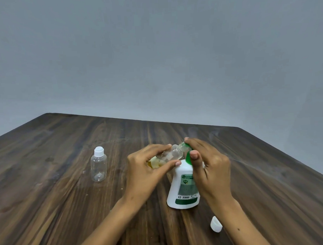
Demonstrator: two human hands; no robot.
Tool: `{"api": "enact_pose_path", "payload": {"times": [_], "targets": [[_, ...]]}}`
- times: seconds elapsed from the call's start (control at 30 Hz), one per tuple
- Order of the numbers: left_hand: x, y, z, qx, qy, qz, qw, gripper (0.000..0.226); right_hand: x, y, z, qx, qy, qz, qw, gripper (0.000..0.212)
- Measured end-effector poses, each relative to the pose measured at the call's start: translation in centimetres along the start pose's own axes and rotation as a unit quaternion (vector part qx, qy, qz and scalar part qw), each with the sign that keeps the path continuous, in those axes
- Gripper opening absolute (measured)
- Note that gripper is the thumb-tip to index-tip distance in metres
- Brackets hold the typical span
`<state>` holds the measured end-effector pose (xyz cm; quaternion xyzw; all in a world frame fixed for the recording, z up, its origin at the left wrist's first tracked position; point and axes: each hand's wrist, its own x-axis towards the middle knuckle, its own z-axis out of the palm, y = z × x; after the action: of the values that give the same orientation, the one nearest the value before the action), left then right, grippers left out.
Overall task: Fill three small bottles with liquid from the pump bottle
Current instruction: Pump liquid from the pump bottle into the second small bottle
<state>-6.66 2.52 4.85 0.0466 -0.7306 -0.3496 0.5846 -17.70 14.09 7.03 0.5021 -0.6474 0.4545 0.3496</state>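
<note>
- One white pump bottle (pixel 183 187) with a green pump head stands upright on the desk (pixel 68 199), nearer the front edge than the far one.
- Two small clear bottles are in view: one capped (pixel 98 166), upright, well left of the pump bottle; one uncapped (pixel 167 156), tilted, mouth at the nozzle, yellowish liquid at its base.
- Left hand (pixel 142 170) pinches the tilted bottle.
- Right hand (pixel 208 163) presses the pump head, fingers curled round it.
- One loose white cap (pixel 216 224) lies near the front edge.
</note>
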Motion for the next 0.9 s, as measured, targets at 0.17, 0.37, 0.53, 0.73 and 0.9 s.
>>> {"api": "enact_pose_path", "payload": {"times": [0.17, 0.37, 0.53, 0.73, 0.9], "targets": [[-0.1, 0.3, -0.1, -0.011, -0.002, -0.008, 1.000, 0.040, -0.1, 0.0, -0.2, 0.032, -0.003, 0.010, 0.999, 0.074], [-0.1, 0.3, 0.0, -0.009, -0.006, -0.006, 1.000, 0.041, -0.2, 0.1, -0.1, 0.010, -0.001, -0.003, 1.000, 0.073], [-0.2, 0.4, 0.0, -0.006, -0.004, -0.006, 1.000, 0.041, -0.3, 0.1, -0.5, 0.013, -0.007, -0.004, 1.000, 0.074], [-0.1, 0.3, -0.1, -0.011, -0.001, -0.008, 1.000, 0.041, -0.2, -0.2, -0.4, -0.009, -0.020, -0.016, 1.000, 0.076], [-0.1, 0.3, 0.0, -0.006, -0.001, -0.008, 1.000, 0.041, 0.1, 0.3, -1.3, -0.030, -0.062, -0.042, 0.997, 0.073]]}}
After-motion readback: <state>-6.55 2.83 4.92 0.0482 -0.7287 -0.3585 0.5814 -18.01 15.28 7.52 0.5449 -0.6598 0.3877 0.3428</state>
